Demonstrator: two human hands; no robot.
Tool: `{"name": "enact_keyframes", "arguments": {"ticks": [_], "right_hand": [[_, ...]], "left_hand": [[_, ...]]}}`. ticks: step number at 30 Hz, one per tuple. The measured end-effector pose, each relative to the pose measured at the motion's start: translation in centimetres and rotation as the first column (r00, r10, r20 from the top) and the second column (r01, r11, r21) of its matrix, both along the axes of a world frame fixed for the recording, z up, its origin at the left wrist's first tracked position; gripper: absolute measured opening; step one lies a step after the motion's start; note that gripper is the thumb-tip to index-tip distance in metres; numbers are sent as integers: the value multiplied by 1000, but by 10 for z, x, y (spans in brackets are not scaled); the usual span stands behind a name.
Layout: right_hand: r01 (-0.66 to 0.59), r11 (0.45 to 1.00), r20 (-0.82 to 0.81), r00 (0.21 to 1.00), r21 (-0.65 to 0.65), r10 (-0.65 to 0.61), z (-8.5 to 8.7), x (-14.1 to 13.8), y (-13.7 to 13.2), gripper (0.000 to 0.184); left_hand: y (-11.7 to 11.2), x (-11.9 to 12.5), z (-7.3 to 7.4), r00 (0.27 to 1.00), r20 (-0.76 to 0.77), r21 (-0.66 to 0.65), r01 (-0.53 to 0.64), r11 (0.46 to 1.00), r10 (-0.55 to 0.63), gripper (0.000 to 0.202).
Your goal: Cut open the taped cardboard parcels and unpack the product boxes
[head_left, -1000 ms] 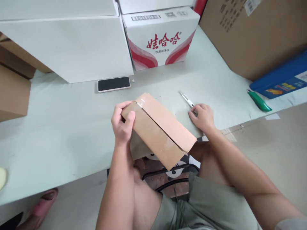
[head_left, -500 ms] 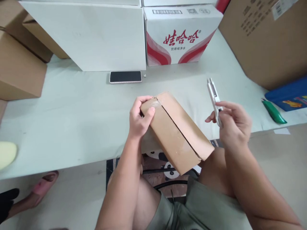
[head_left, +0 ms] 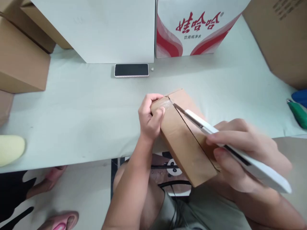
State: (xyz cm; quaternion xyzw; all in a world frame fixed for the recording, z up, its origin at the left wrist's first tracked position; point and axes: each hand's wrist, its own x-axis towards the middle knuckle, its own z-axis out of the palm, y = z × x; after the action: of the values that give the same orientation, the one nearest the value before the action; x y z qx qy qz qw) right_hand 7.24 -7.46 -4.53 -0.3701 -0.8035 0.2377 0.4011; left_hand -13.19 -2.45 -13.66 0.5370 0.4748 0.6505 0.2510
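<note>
A small brown cardboard box (head_left: 182,143) sealed with clear tape rests on the near edge of the pale table (head_left: 83,111), sticking out over my lap. My left hand (head_left: 150,117) is closed round the box's far left corner. My right hand (head_left: 242,153) is closed on a white utility knife (head_left: 216,132). The knife's blade tip touches the far end of the taped seam between the two top flaps.
A phone (head_left: 131,70) lies face up behind the box. White cartons (head_left: 100,28), one with red print (head_left: 199,28), stand at the back. Brown boxes (head_left: 21,60) are at left and at far right (head_left: 283,35). A green cutter (head_left: 297,113) lies at right. Another person's feet in pink slippers (head_left: 59,220) are on the floor.
My right hand picked the knife off the table, lifted it, and brought its blade to the box's taped seam. The left hand kept its grip on the box.
</note>
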Motion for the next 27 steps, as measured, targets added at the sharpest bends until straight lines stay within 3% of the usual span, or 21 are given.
{"name": "enact_keyframes", "arguments": {"ticks": [4, 7, 10, 15, 22, 27], "right_hand": [[-113, 993, 183, 977, 20, 107, 3, -9, 7, 11], [-87, 995, 216, 973, 46, 75, 0, -12, 10, 4], [-73, 997, 236, 969, -26, 78, 1, -12, 10, 2], [-48, 983, 136, 988, -175, 73, 8, -10, 13, 8], [0, 973, 26, 1000, -232, 7, 4, -10, 16, 9], [8, 973, 26, 1000, -232, -3, 6, -9, 15, 6]], "left_hand": [[2, 1, 0, 1000, 26, -18, 11, 1000, -10, 17], [3, 2, 0, 999, 40, -16, 19, 1000, -19, 17], [3, 2, 1, 999, 36, -21, 21, 1000, -20, 17], [4, 2, 1, 1000, 4, -72, -13, 997, 13, 18], [4, 4, 0, 998, -49, -105, -38, 994, 33, 24], [4, 7, 2, 998, 32, -74, -49, 996, 52, 20]]}}
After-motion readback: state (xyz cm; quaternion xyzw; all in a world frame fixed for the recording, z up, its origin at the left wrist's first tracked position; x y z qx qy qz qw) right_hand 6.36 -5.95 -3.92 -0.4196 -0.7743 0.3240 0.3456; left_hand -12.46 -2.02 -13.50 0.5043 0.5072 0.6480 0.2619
